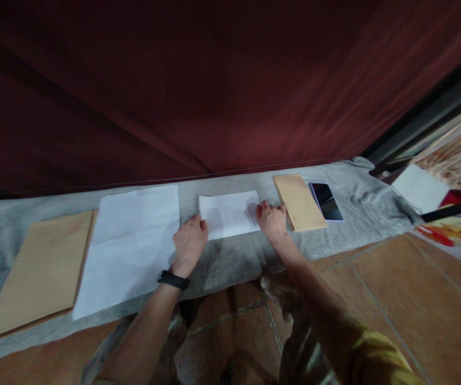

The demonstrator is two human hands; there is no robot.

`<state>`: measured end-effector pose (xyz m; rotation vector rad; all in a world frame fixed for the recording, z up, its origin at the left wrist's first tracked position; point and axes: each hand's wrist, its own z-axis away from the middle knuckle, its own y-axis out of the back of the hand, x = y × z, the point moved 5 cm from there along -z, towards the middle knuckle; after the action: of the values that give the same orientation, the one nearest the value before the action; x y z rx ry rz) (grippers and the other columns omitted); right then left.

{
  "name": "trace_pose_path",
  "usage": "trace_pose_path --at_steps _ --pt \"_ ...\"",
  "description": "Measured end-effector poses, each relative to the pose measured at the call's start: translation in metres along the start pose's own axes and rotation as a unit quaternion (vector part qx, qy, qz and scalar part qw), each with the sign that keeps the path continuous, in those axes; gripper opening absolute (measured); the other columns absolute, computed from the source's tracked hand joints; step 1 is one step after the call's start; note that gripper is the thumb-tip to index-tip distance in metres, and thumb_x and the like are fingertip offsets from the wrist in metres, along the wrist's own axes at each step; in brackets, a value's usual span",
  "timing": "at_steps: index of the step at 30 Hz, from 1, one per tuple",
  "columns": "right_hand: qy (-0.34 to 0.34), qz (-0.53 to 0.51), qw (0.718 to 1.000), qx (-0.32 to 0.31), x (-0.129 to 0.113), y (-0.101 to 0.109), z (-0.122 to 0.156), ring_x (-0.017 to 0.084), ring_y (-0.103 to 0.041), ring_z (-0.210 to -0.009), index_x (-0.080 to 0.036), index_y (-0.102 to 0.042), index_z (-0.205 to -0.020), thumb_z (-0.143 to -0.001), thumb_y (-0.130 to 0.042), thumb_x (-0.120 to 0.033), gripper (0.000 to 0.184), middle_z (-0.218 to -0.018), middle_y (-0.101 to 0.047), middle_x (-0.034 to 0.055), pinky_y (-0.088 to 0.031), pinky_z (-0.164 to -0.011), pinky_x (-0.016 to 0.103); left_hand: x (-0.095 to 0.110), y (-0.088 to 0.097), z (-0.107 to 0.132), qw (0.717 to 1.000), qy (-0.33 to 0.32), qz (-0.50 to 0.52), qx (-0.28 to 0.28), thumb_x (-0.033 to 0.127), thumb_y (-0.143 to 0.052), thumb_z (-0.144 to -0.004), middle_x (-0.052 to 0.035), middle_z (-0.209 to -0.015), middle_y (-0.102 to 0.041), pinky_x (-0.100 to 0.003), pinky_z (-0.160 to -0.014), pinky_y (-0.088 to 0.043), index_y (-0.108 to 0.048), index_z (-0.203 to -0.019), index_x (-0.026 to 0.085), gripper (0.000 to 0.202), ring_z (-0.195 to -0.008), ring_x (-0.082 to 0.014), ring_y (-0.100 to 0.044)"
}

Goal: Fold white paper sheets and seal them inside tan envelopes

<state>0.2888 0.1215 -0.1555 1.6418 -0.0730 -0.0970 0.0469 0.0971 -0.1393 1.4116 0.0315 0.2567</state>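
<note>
A folded sheet of white paper (230, 215) lies crosswise on the grey cloth between my hands. My left hand (190, 239), with a black band on its wrist, is curled at the sheet's left edge, fingers closed on it. At the opposite end, my right hand (271, 218) has its fingers bent, thumb side against the right edge. Close beside the right knuckles is a small stack of brown envelopes (300, 203). Left of my left hand lie large white sheets (134, 240) with a crease across the middle. The undersides of my fingers are hidden.
A larger stack of brown paper (41, 267) lies at the far left. A phone (327, 201) rests right of the envelopes. The grey cloth (230, 267) covers a narrow surface backed by a dark red curtain (214, 96). Below is a tiled floor (394, 283).
</note>
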Motion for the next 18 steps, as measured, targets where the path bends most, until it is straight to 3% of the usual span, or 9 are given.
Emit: trace_pose_path --at_steps 10,18 --pt "-0.025 0.015 0.999 0.021 -0.0029 -0.0020 0.0029 0.025 -0.069 -0.081 -0.012 -0.061 -0.108 -0.105 -0.036 -0.031 0.032 -0.087 -0.075 0.0156 -0.033 -0.088 0.042 0.0057 0.0016 0.0079 0.998 -0.006 -0.025 0.051 0.032 -0.033 -0.101 -0.0180 -0.093 -0.075 -0.041 -0.077 -0.054 -0.066 -0.119 0.014 0.041 -0.093 -0.0331 -0.073" --pt "-0.022 0.000 0.999 0.038 -0.0048 -0.0016 0.0061 0.029 -0.065 -0.088 -0.011 -0.060 -0.108 -0.105 -0.034 -0.030 0.032 -0.092 -0.073 0.0178 -0.032 -0.092 0.047 0.0072 -0.0041 0.0087 0.998 -0.022 -0.015 0.054 0.030 -0.030 -0.102 -0.0218 -0.090 -0.074 -0.043 -0.078 -0.053 -0.063 -0.127 0.008 0.047 -0.091 -0.0357 -0.073"
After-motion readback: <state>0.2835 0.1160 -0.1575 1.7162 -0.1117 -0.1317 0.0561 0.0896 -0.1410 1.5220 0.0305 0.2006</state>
